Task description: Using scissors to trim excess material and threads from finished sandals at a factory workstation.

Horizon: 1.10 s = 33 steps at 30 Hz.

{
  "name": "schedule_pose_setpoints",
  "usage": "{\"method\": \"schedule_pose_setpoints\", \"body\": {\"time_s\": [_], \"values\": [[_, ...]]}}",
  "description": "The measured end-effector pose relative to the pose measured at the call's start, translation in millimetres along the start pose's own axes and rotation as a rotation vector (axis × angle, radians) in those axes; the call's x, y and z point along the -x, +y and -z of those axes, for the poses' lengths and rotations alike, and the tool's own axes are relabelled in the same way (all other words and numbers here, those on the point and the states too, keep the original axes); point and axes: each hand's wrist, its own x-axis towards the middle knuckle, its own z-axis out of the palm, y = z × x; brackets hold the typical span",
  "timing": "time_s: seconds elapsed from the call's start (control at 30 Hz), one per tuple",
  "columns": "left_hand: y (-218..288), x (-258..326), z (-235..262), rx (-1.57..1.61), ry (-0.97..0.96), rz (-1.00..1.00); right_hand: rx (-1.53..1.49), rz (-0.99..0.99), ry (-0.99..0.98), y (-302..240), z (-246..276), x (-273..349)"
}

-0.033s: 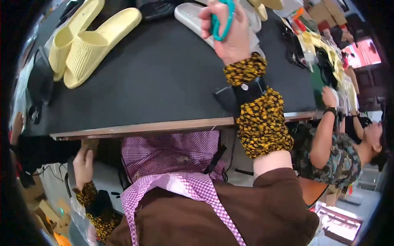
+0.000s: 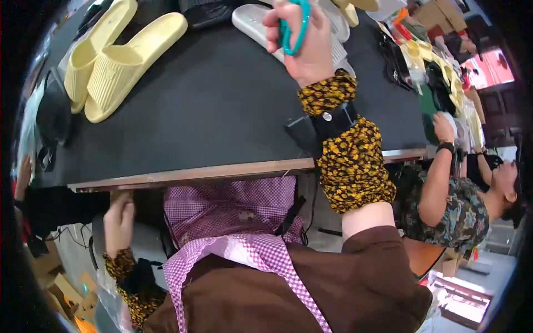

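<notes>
My right hand (image 2: 305, 47) is closed around the teal finger loops of a pair of scissors (image 2: 302, 28), above the far middle of the dark table (image 2: 211, 111). Its blades are not visible. Behind that hand lie pale grey slippers (image 2: 252, 25), partly covered by it. Low on the left, my left hand (image 2: 118, 222) is just below the table's front edge, fingers loosely extended upward and nothing visible in it. A pair of pale yellow slippers (image 2: 119, 77) rests on the table's left side, one overlapping the other.
Black slippers (image 2: 208, 14) lie at the far edge, and a dark item (image 2: 53, 111) is at the left. Black straps (image 2: 391, 64) and more yellow slippers (image 2: 422, 55) sit at the right. A co-worker (image 2: 458, 205) in a patterned shirt is close on my right.
My right hand and the scissors have shifted slightly left. My left hand has moved a little right; its hold is unchanged.
</notes>
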Motion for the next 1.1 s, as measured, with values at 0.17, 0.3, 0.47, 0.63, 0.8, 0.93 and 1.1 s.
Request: {"method": "schedule_pose_setpoints", "body": {"time_s": [0.17, 0.3, 0.47, 0.63, 0.8, 0.93, 1.1], "values": [[104, -18, -55, 0.100, -0.454, -0.496, 0.124, 0.021, 0.028, 5, 6, -4], [147, -24, -95, 0.095, -0.866, -0.445, 0.097, -0.044, 0.056, 2, -12, 4], [161, -24, -135, 0.319, -1.248, -0.256, 0.086, -0.055, 0.014, 3, -14, 10], [152, -26, -136, 0.472, -1.311, -0.327, 0.054, -0.114, 0.023, -1, -13, 8], [144, -41, -68, 0.445, -1.118, -0.471, 0.046, -0.140, 0.041, 0, -15, 5], [112, -44, -3, 0.486, -0.806, -0.495, 0.091, -0.143, 0.051, -10, -12, 7], [38, -10, 68, 0.401, -0.341, -0.011, 0.117, -0.184, 0.029, -4, -17, 11]]}}
